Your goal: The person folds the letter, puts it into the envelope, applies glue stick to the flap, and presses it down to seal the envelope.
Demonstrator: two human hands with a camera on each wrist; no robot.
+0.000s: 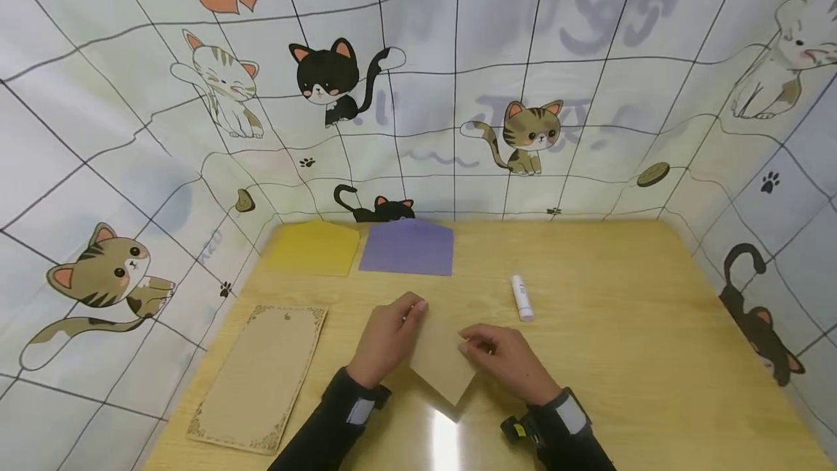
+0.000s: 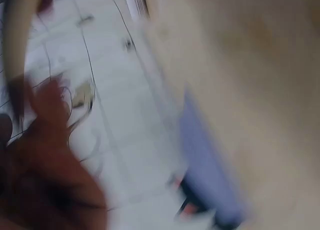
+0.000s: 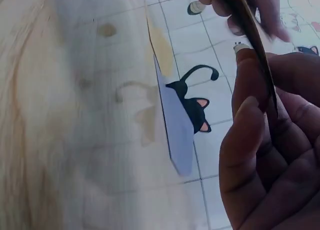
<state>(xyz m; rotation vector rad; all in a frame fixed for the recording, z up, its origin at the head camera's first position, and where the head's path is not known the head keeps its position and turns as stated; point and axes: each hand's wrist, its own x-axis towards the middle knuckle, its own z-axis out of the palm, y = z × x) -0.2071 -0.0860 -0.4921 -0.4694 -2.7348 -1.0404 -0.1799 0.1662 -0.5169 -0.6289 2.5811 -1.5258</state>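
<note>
Both hands hold a small tan piece of paper (image 1: 442, 360) just above the table, turned so that one corner points toward me. My left hand (image 1: 386, 340) pinches its left edge near the top, thumb on the near face. The right edge is pinched between the thumb and fingers of my right hand (image 1: 513, 363). In the right wrist view the paper (image 3: 250, 27) appears nearly edge-on, gripped by the right fingers (image 3: 247, 122). Blur in the left wrist view hides detail of the left hand (image 2: 55, 175); whether the paper is folded I cannot tell.
Left of the hands lies tan stationery (image 1: 261, 376) with an ornate border. A yellow envelope (image 1: 314, 249) and a purple envelope (image 1: 407, 249) lie along the table's back edge. A white glue stick (image 1: 521, 298) lies beyond the right hand. Cat-print cloth (image 1: 425, 93) walls three sides.
</note>
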